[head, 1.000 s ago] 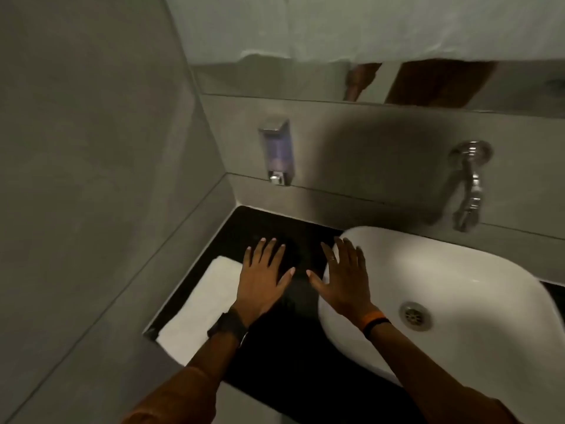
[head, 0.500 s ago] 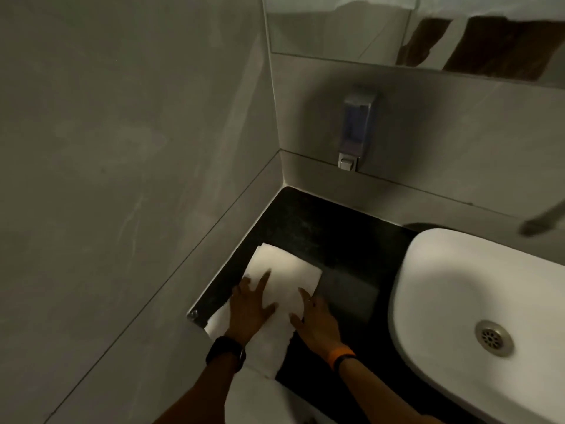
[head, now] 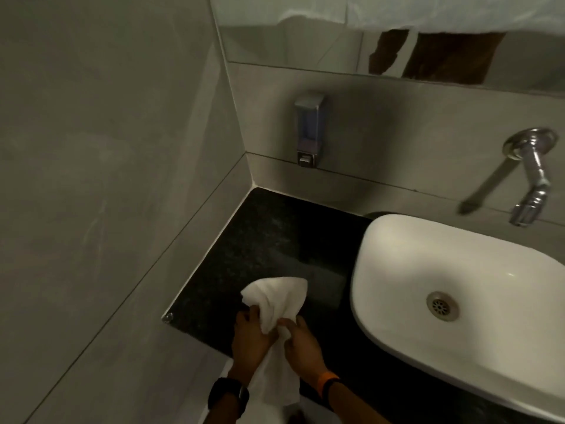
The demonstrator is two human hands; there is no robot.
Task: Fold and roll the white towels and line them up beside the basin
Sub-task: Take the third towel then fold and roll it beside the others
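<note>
Towel [head: 276, 304] (long axis running away from the person) bunched in left hand [head: 248, 335] and right hand [head: 301, 347] grip.

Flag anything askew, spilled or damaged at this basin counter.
Nothing spilled or damaged. Only the crumpled white cloth towel looks untidy: bunched between the left hand and right hand, its lower end trailing off the black stone counter.

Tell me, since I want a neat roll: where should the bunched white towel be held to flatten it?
Probably by its far loose edge. The white towel is gathered at its middle between the left hand and right hand, its far end fanning over the black counter. Coming from the near side, fingers could pinch the two far corners and draw them apart, away from the basin.
</note>
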